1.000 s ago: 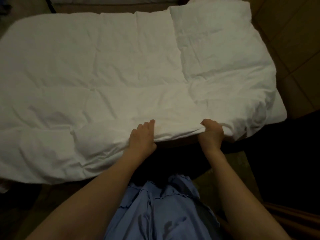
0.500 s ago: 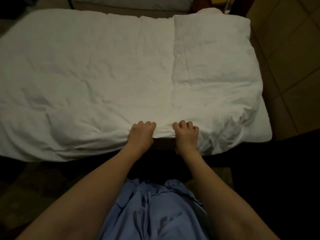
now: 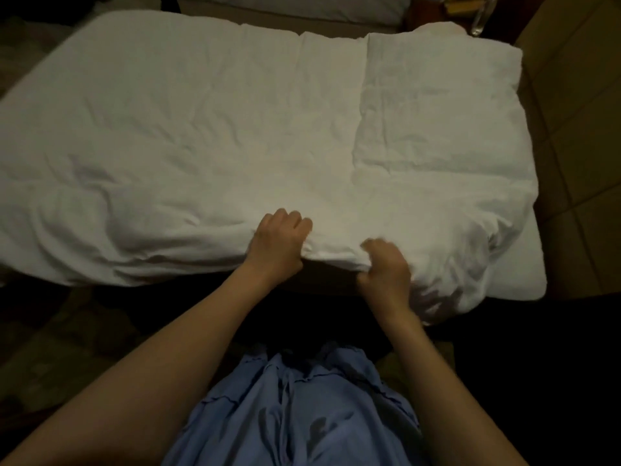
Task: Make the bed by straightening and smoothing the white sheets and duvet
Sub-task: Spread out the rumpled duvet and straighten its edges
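The duvet (image 3: 235,139) covered the bed across the frame's upper half. At lower centre, left hand (image 3: 279,245) and right hand (image 3: 386,270) curled fingers pinching its near edge, apparently to tug it straight.

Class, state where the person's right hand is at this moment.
In the head view, the right hand grips the near edge of the white duvet, right of centre, close beside the left hand.
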